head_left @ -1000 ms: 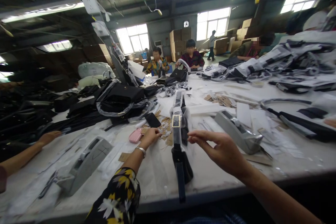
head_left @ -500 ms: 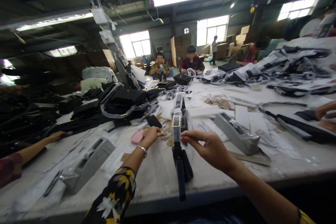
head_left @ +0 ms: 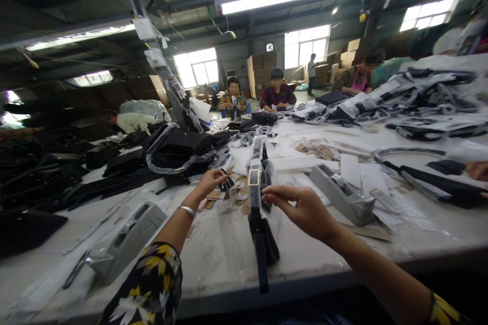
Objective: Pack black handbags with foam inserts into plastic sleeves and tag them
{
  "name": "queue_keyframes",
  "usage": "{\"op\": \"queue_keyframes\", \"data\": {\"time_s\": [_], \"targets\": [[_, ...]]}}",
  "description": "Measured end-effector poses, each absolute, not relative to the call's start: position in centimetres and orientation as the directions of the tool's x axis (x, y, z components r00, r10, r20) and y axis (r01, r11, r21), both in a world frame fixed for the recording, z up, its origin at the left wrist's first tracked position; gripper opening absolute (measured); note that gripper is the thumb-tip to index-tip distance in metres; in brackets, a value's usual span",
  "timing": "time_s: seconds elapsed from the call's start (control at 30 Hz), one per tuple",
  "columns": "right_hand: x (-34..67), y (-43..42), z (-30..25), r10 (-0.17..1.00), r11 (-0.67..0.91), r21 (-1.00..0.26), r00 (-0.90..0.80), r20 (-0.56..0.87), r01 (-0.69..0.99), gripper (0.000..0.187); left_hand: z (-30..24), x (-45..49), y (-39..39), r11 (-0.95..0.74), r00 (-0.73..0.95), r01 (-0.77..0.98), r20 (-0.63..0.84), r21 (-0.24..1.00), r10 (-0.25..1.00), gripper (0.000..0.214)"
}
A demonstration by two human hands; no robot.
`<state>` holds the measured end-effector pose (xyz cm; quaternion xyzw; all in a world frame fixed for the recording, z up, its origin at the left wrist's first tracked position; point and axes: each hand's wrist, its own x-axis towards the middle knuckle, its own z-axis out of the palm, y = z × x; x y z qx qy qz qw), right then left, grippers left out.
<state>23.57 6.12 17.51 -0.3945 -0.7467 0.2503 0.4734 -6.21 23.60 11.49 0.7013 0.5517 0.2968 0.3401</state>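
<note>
A black handbag [head_left: 270, 241] stands edge-on on the table in front of me. Its dark strap [head_left: 254, 197] rises with a gold rectangular buckle [head_left: 254, 177] and clear film around it. My right hand [head_left: 305, 209] pinches the right edge of the strap just below the buckle. To the left, my left hand [head_left: 211, 183] is closed at the fingertips, apart from the bag. A thin piece of clear film [head_left: 230, 193] appears to hang from those fingers, over brown paper scraps. Behind the fingers lies a small black flat object [head_left: 227, 179], partly covered.
Grey tape dispensers stand on both sides, one at left [head_left: 127, 238] and one at right [head_left: 343, 194]. Black bags [head_left: 183, 142] are heaped at left, film-wrapped straps [head_left: 362, 104] at far right. Co-workers sit across the table; a co-worker's hand [head_left: 476, 170] shows at the right edge.
My left hand has moved left and slightly up, away from the strap, now covering most of the pink object. My right hand stays at the strap. The co-worker's arm at left has gone from view.
</note>
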Motion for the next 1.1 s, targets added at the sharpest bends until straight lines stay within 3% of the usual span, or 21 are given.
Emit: {"op": "queue_keyframes", "data": {"time_s": [0.17, 0.33, 0.57, 0.67, 0.83, 0.97, 1.1], "targets": [[21.4, 8.5, 19.1, 0.809, 0.579, -0.796, -0.239, 0.536, 0.175, 0.024, 17.8, -6.8, 22.7, -0.198, 0.179, 0.341, 0.143, 0.919, 0.973, 0.034], [19.0, 11.5, 20.9, 0.754, 0.654, -0.738, -0.226, 0.617, 0.165, 0.026, 23.2, -5.6, 20.4, -0.255, 0.141, 0.141, 0.236, 0.957, 0.961, 0.044], [15.9, 14.0, 21.0, 0.707, 0.662, -0.748, -0.302, 0.64, -0.035, 0.065, 28.1, -2.5, 15.6, -0.277, 0.284, -0.052, 0.28, 0.96, 0.917, 0.043], [15.6, 13.7, 20.6, 0.72, 0.606, -0.786, -0.333, 0.608, -0.123, 0.067, 29.1, -1.4, 13.8, -0.257, 0.314, -0.13, 0.286, 0.958, 0.905, 0.041], [16.9, 12.2, 20.0, 0.705, 0.681, -0.732, -0.265, 0.657, -0.004, 0.044, 29.8, 0.3, 11.6, -0.182, 0.314, -0.314, 0.283, 0.932, 0.906, 0.033], [17.7, 10.6, 19.1, 0.698, 0.694, -0.719, -0.279, 0.659, 0.036, 0.052, 29.6, 1.8, 10.3, -0.107, 0.315, -0.518, 0.306, 0.848, 0.898, 0.03], [19.2, 9.0, 18.4, 0.71, 0.658, -0.753, -0.341, 0.617, 0.008, 0.063, 28.9, 3.4, 9.5, -0.124, 0.289, -0.582, 0.346, 0.804, 0.893, 0.031]]}}
